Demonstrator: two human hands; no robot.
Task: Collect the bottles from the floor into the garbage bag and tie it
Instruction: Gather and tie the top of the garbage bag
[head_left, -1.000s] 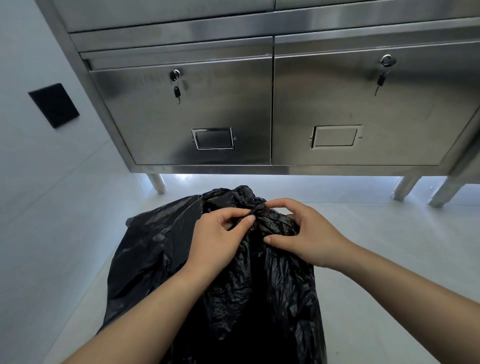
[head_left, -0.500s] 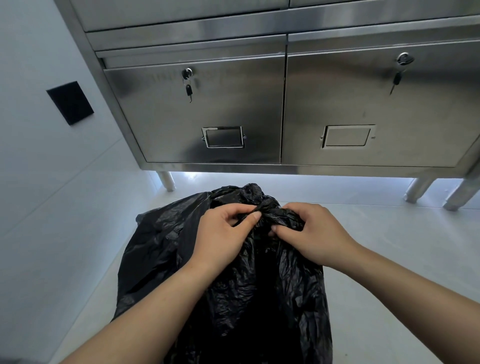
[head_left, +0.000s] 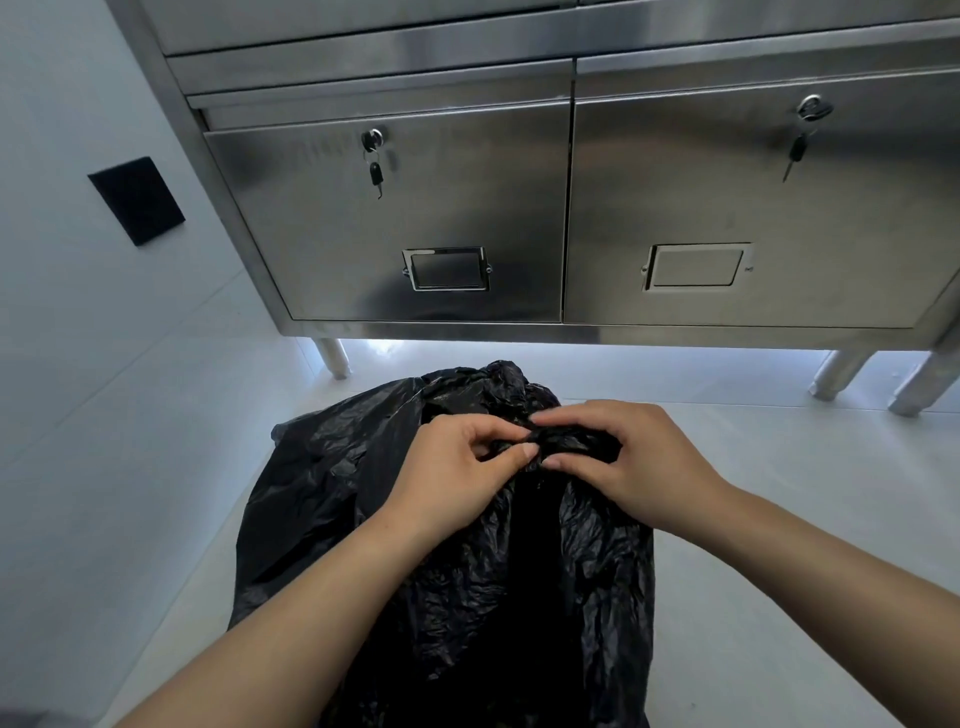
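Note:
A crumpled black garbage bag (head_left: 332, 483) stands on the pale floor in front of me, its top gathered into a twisted bunch. My left hand (head_left: 457, 473) pinches that bunch from the left with thumb and forefinger. My right hand (head_left: 634, 457) grips the same bunch from the right, fingertips nearly touching the left hand's. No bottles are in sight; the bag's inside is hidden.
A stainless steel cabinet (head_left: 519, 218) on short legs stands close behind the bag, with two doors and keys hanging in their locks. A white wall (head_left: 78, 364) with a black square plate (head_left: 137, 200) runs along the left. Pale floor (head_left: 805, 493) lies to the right.
Both hands have drawn closer together on the bag's gathered top, and the bunch looks tighter. The view has shifted slightly left, so the cabinet and bag sit further right.

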